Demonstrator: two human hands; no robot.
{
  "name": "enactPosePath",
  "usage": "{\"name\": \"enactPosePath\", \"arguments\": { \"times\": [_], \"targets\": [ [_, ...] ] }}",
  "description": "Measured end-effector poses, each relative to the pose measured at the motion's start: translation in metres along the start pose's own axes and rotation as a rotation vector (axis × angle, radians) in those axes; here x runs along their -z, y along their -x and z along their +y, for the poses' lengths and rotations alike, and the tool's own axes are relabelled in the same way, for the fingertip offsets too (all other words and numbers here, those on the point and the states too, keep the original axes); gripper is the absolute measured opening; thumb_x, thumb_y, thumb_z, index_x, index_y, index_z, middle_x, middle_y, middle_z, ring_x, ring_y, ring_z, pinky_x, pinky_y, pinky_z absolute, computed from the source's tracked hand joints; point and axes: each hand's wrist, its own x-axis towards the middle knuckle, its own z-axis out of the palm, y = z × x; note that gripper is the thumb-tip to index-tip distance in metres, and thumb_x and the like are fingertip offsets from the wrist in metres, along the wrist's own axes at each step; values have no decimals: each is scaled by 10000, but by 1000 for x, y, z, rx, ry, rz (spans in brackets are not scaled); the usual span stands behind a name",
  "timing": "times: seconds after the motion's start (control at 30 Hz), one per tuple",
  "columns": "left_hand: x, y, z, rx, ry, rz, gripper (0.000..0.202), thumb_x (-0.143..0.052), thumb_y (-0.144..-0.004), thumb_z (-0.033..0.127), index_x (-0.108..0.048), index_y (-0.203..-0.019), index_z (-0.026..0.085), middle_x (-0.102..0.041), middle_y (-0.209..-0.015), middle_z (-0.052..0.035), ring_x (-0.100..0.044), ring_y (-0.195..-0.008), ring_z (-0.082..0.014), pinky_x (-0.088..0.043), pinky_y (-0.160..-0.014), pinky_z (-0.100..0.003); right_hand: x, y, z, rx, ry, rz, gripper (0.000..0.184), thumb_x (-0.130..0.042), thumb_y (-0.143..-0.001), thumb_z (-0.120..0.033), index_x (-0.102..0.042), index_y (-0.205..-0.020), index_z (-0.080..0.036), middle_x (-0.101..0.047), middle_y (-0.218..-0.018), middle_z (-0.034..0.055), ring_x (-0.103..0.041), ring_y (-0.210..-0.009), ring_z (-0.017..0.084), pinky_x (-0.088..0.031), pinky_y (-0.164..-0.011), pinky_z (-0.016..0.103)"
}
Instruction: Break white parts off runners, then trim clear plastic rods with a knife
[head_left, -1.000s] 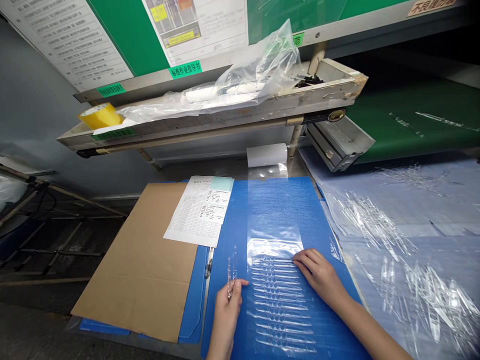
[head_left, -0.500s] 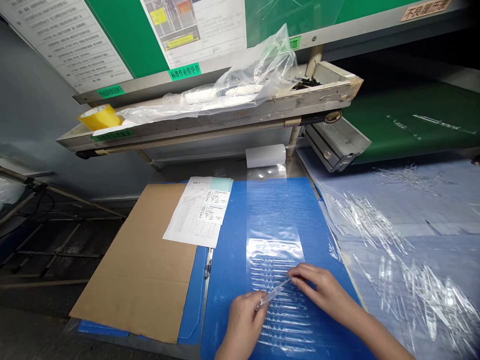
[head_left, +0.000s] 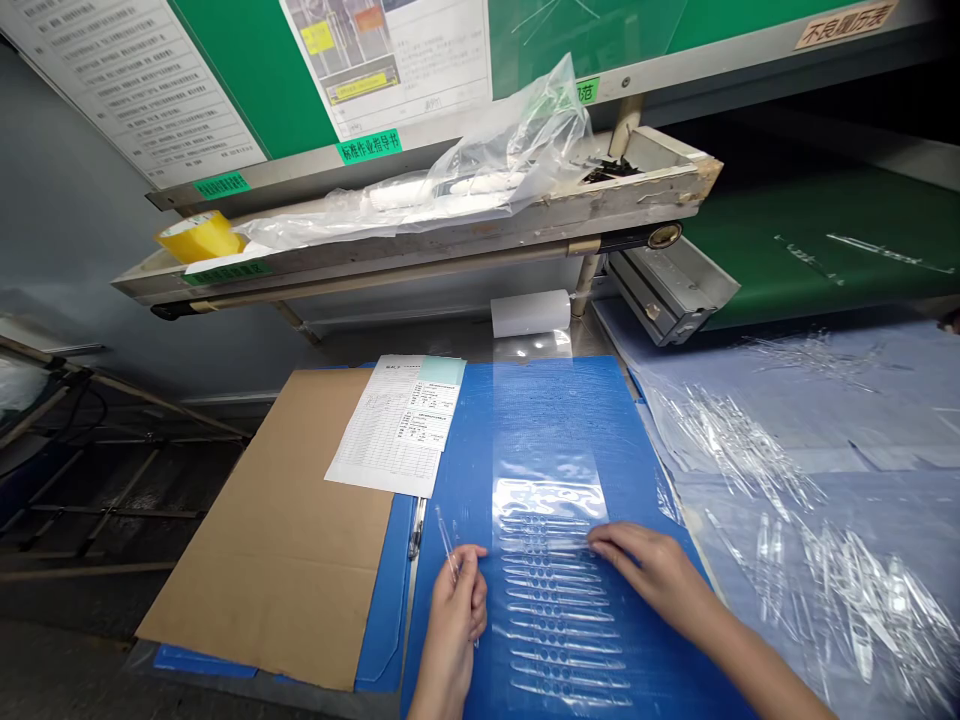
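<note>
My left hand (head_left: pixel 457 605) is closed around a slim clear plastic piece (head_left: pixel 445 535), which sticks up past the fingers to the left of the film. Part of that piece is hidden in the palm. At the right edge of the clear film (head_left: pixel 544 465), my right hand (head_left: pixel 645 567) has its thumb and fingertips pinched on the end of a clear plastic piece (head_left: pixel 551 540) lying there. Several more such pieces (head_left: pixel 566 645) lie crosswise in a column down the film, over the blue mat (head_left: pixel 450 450).
Loose clear pieces (head_left: pixel 855 590) lie in heaps on the right. Behind the mat is a film roll (head_left: pixel 531 313). Cardboard (head_left: pixel 292 520), printed sheets (head_left: pixel 394 425) and a pen (head_left: pixel 417 530) are at left. Above hangs a tray (head_left: pixel 450 235) with yellow tape (head_left: pixel 201 238); a green conveyor (head_left: pixel 825 270) runs at right.
My left hand has moved left, off the film, carrying a clear piece now held upright. My right hand has shifted slightly right and stays at the film's edge; the hands no longer share one piece.
</note>
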Motion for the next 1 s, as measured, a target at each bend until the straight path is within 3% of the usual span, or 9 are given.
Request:
{"name": "enactPosePath", "arguments": {
  "times": [0.1,0.23,0.47,0.6,0.83,1.0],
  "targets": [
    [2,1,2,41,110,-2,430,-536,-726,595,-456,-867,196,-391,-587,88,-195,-387,-15,-128,-375,-176,-8,-4,15,-25,61,148,223,-388,-922,-262,-597,-881,-193,-654,-846,65,-625,-815,209,-497,-721,347],
    [-2,4,4,66,180,-39,423,-676,-652,503,-522,-835,154,-464,-675,44,-281,-451,-15,-191,-405,-168,-19,-10,26,19,104,216,234,-403,-917,-267,-613,-852,-187,-634,-806,67,-604,-791,212,-492,-714,363],
    [-3,7,7,67,132,-74,422,-619,-726,493,-558,-963,149,-507,-616,34,-390,-461,-47,-290,-448,-192,-23,-16,28,74,143,235,217,-415,-915,-247,-619,-856,-204,-633,-793,52,-591,-763,193,-493,-691,341],
    [-1,8,4,73,68,-95,499,-611,-715,524,-511,-1037,156,-445,-521,82,-223,-369,-20,-146,-387,-193,-24,-17,29,91,157,231,210,-422,-915,-246,-617,-857,-195,-631,-790,55,-584,-764,194,-487,-689,342],
    [-1,2,-2,33,-5,-125,475,-516,-710,634,-471,-867,188,-434,-514,89,-143,-376,-31,-95,-391,-205,-22,-18,28,101,169,218,212,-421,-914,-240,-621,-867,-189,-627,-793,67,-570,-765,206,-473,-683,366],
    [-9,3,-2,-15,-108,-156,387,-572,-714,560,-533,-767,178,-462,-537,59,-263,-411,-55,-181,-414,-198,-15,-17,5,144,127,158,193,-429,-910,-224,-589,-1011,-184,-639,-880,86,-574,-832,220,-476,-721,388]
  ]
}}
